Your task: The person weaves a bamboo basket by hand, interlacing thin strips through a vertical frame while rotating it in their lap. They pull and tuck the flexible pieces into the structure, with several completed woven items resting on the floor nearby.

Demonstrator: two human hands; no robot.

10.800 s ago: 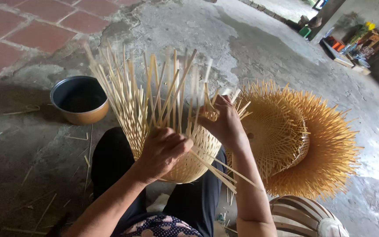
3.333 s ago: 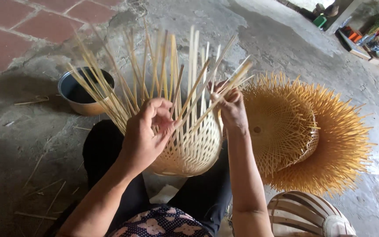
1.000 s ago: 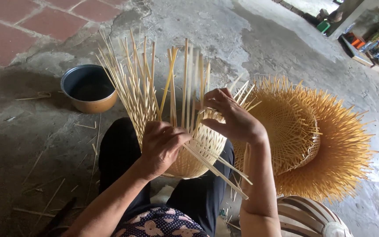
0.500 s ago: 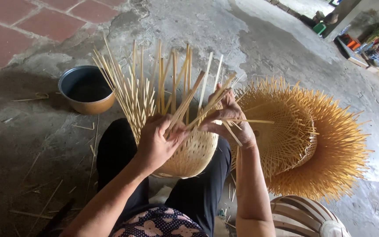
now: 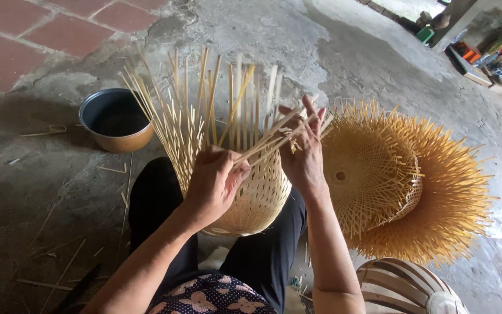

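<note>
We see a half-woven pale bamboo basket (image 5: 251,197) resting between the knees, its rounded woven body tilted away from us. Loose upright strips (image 5: 204,110) fan out from its unfinished rim. A few strips (image 5: 274,136) are bent sideways across the opening, slanting up to the right, where both hands meet them.

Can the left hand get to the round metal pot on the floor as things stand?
Probably yes, once freed: the left hand grips bamboo strips on the half-woven bamboo basket, but the round metal pot sits on that side, only bare concrete floor between.
</note>
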